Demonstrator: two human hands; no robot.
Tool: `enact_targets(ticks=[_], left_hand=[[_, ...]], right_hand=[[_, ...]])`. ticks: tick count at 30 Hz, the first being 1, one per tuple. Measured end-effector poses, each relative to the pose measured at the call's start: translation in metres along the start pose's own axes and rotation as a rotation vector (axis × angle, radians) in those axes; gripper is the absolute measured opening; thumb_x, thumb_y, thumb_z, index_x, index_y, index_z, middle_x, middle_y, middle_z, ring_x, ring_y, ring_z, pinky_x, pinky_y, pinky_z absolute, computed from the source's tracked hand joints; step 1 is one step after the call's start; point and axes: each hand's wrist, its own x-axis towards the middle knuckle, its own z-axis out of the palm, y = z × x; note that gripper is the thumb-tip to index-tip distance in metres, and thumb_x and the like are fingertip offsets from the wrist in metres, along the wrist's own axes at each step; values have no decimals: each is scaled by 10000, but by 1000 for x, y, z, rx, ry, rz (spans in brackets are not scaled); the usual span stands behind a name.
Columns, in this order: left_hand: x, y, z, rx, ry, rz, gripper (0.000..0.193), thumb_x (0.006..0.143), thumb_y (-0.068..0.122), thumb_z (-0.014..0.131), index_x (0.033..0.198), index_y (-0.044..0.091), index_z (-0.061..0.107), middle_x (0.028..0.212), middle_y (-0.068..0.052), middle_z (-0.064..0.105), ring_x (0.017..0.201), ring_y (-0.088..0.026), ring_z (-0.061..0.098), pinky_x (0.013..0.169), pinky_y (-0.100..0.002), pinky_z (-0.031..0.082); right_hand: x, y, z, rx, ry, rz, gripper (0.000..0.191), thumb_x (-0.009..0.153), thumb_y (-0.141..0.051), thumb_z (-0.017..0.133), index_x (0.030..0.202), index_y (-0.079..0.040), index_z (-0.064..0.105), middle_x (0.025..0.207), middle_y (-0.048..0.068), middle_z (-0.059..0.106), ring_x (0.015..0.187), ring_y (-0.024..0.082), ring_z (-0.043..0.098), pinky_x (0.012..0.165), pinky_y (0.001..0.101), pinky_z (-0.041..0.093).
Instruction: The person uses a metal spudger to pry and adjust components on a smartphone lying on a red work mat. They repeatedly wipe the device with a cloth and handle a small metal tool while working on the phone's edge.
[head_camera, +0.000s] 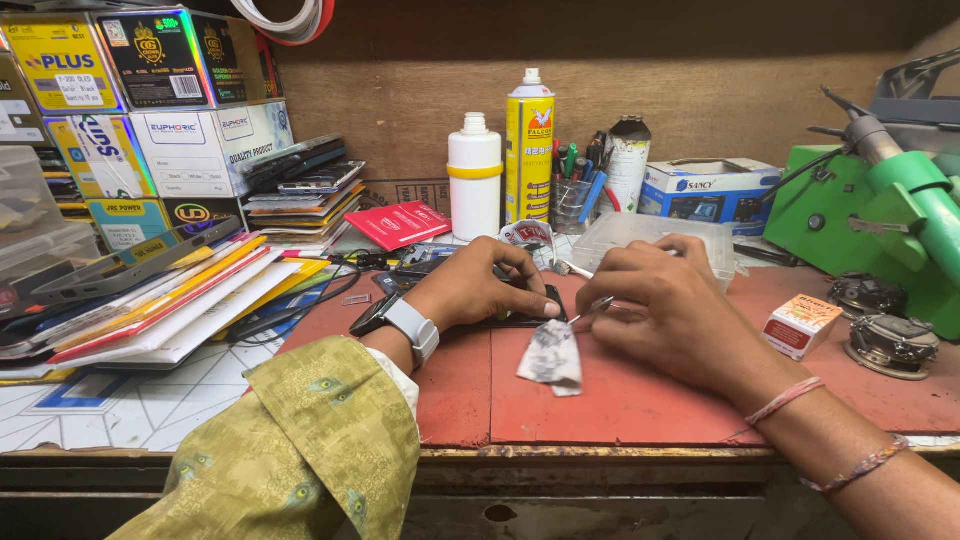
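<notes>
A cluttered repair bench backs onto a brown board wall; a worn red mat (620, 400) covers its near part, with white patterned tile showing at eight o'clock. The dark phone (520, 318) lies flat at the centre of the mat, mostly hidden under the left hand (470, 290), whose curled fingers press down on it; its make-up is hard to tell. The right hand (665, 310), at three o'clock of the phone, pinches thin metal tweezers (592, 308), tip just beside the phone's edge. A crumpled grey cloth (550, 355) lies at six o'clock, touching the phone. A white bottle (474, 175) and yellow spray can (529, 150) stand at twelve o'clock. Stacked boxes (150, 110) at ten o'clock and a green machine (880, 220) at two o'clock are cut off by the frame.
</notes>
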Motion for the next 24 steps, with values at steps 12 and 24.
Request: enact_targets(ticks=[12, 24], left_hand=[[2, -3, -4, -2, 3, 13, 306, 693, 321, 919, 780, 67, 772, 724, -3, 675, 691, -97, 595, 619, -258, 476], [9, -4, -3, -39, -5, -54, 304, 674, 315, 916, 787, 72, 773, 715, 1, 670, 652, -115, 580, 574, -286, 457]], right_hand=[[5, 10, 6, 404, -49, -3, 187, 718, -158, 655, 808, -52, 780, 742, 70, 735, 654, 184, 687, 588, 317, 525], [7, 15, 7, 298, -76, 68, 208, 730, -256, 707, 787, -88, 816, 695, 62, 682, 606, 197, 628, 616, 361, 454]])
